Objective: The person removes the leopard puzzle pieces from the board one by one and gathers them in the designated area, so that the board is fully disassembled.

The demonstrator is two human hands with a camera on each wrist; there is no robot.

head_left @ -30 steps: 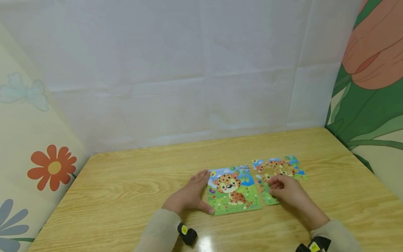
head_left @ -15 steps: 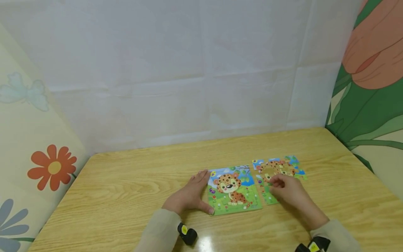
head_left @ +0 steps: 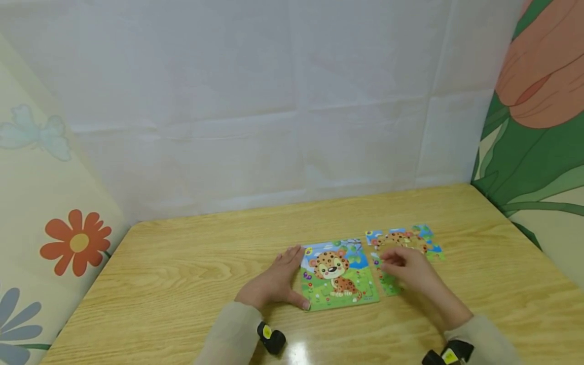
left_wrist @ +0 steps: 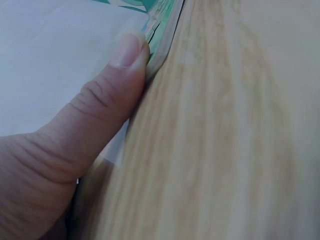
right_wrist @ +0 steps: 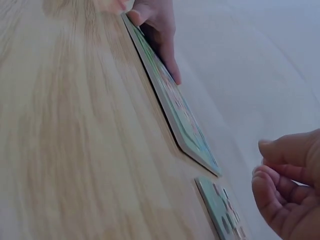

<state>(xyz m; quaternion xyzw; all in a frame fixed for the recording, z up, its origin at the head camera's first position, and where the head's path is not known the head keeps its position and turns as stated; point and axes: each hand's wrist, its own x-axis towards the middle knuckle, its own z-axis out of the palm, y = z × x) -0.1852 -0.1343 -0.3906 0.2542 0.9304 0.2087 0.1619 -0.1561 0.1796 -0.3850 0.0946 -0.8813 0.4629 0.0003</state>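
My left hand (head_left: 274, 279) rests along the left edge of a square leopard-picture puzzle board (head_left: 337, 276), its thumb at the near corner. In the left wrist view the thumb (left_wrist: 107, 92) lies against the board's side. My right hand (head_left: 412, 268) hovers over a second, broken-up leopard puzzle (head_left: 388, 290) on the right. Its fingers are loosely curled, and the right wrist view shows a gap between thumb and fingertips (right_wrist: 262, 192) with no piece visible there. The hand hides part of this second puzzle; gaps show among its pieces.
The wooden table (head_left: 191, 263) extends around both puzzles. A white cloth (head_left: 228, 101) hangs along its back edge. Flower-painted panels (head_left: 77, 243) stand on both sides. Black wrist devices (head_left: 271, 339) sit at both cuffs.
My right hand has shifted slightly left over the second puzzle, its fingertips now nearer the leopard board. The left hand and the board have stayed in place.
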